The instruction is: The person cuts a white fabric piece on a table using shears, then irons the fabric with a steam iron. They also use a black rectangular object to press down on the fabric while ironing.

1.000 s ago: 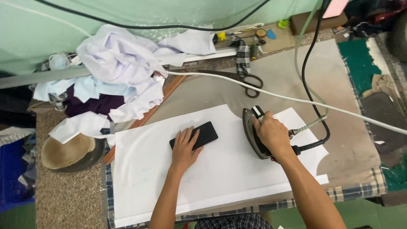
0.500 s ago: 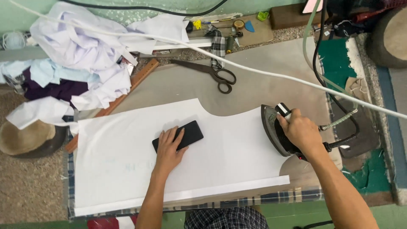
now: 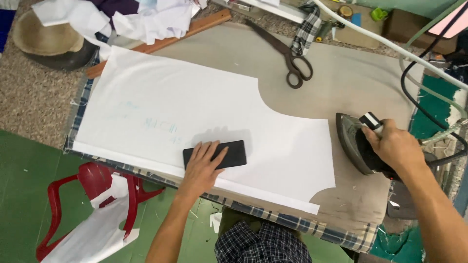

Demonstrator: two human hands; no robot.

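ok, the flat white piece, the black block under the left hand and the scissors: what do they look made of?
White piece: thin woven cloth, matte; it lies limp with a cut curved edge and a folded hem.
Black block under the left hand: rigid and matte, maybe plastic or rubber; can't tell.
Scissors: dark, dull metal blades and loops.
Right hand grips the iron, grey metal sole.

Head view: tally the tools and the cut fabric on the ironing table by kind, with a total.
Steam iron, under the right hand: 1
Black pressing block, under the left hand: 1
Scissors: 1
Wooden ruler: 1
White cut fabric panel, lying flat: 1
Total: 5
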